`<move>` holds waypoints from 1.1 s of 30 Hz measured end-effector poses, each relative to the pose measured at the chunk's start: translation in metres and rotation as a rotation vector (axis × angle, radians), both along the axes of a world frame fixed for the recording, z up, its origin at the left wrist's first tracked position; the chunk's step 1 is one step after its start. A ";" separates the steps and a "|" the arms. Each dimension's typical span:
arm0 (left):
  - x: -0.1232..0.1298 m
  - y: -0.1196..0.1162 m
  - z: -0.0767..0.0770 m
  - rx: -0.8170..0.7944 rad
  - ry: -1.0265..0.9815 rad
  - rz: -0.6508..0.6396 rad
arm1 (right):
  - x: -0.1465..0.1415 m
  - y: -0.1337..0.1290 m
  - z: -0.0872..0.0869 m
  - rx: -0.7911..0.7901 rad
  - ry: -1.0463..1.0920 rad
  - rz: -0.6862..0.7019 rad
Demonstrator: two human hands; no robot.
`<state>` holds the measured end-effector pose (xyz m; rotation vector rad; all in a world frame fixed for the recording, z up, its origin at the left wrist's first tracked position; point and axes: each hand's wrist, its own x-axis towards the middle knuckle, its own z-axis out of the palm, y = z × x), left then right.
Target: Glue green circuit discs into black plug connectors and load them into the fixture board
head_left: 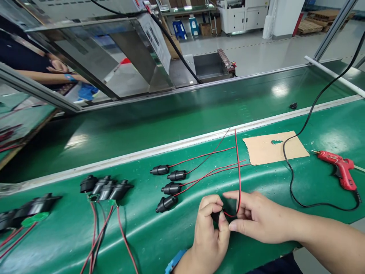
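Observation:
My left hand has its fingers curled round a small black part, mostly hidden in the grip. A red wire comes out of that part, bends near the fingers and runs up across the bench. My right hand is right beside it, thumb and forefinger apart with the wire's bend between them. The right thumb tip is close to the left fingers; I cannot tell whether it touches. Left of the wire lie several black cylindrical parts with thin red wires, laid out loosely in a column.
Bundled black parts with red leads lie to the left, another bundle beyond. A cardboard piece lies under a black cord. A red glue gun lies at right. Behind the white strip is a green belt-like surface.

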<state>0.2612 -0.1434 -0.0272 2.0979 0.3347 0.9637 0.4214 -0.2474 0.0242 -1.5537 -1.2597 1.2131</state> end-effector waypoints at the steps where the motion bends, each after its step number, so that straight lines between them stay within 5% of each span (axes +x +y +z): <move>1: 0.000 0.001 0.000 0.007 -0.002 -0.004 | -0.001 0.003 -0.003 0.037 -0.003 0.030; 5: -0.002 0.001 0.001 -0.069 0.023 -0.044 | 0.003 0.004 -0.005 0.193 0.023 0.088; 8: -0.003 -0.001 0.002 -0.201 0.036 -0.042 | 0.021 -0.012 0.008 0.231 0.415 0.076; 11: -0.001 0.000 0.002 -0.354 0.014 -0.021 | 0.044 -0.029 0.025 0.498 0.896 -0.046; 14: 0.001 0.003 0.000 -0.547 0.021 -0.010 | 0.056 -0.031 0.028 0.686 1.046 -0.036; 16: 0.002 0.005 0.000 -0.697 0.019 -0.017 | 0.052 -0.023 0.020 0.564 0.813 -0.028; 20: 0.004 0.008 0.001 -0.954 -0.001 -0.052 | 0.020 -0.002 -0.004 0.282 0.092 -0.222; 25: 0.002 0.008 0.002 -0.943 0.088 -0.042 | -0.012 0.015 -0.021 0.448 -0.100 -0.216; 33: -0.001 0.009 -0.001 -0.837 0.199 -0.050 | -0.013 0.019 -0.036 0.543 -0.533 -0.105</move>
